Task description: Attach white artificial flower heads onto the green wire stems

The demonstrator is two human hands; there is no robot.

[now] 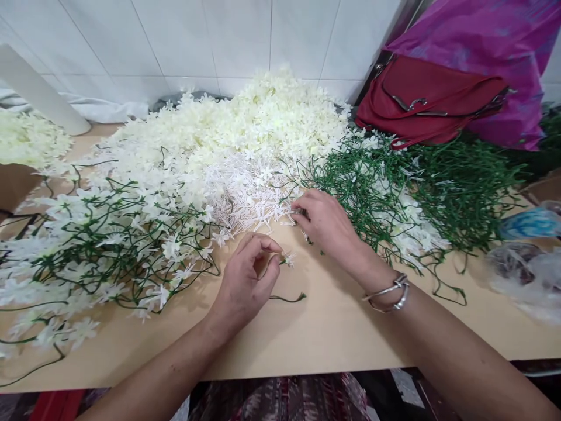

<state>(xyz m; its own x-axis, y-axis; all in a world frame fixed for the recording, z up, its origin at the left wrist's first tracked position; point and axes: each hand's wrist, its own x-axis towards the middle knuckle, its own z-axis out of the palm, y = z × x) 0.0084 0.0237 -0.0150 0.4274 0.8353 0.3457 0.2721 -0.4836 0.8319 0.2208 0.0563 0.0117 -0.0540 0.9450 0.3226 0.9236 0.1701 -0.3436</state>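
Observation:
My left hand (250, 275) pinches a green artificial flower stem (284, 261) between thumb and forefinger. A small white spiky piece (290, 259) shows at the stem's tip. My right hand (326, 225), with a silver bangle on its wrist, is at the near right edge of a heap of thin white plastic pieces (245, 190). Its fingers are curled together, and what they grip, if anything, is too small to make out. Below my left hand, another green stem end (289, 298) lies on the table (315, 333).
Loose cream blossoms (263, 111) are piled against the tiled wall. To the left lie white flowers on green stems (118, 234); to the right, bare green stems (460, 181). A red handbag (433, 99), a purple bag (486, 29) and a clear plastic bag (526, 280) stand at the right.

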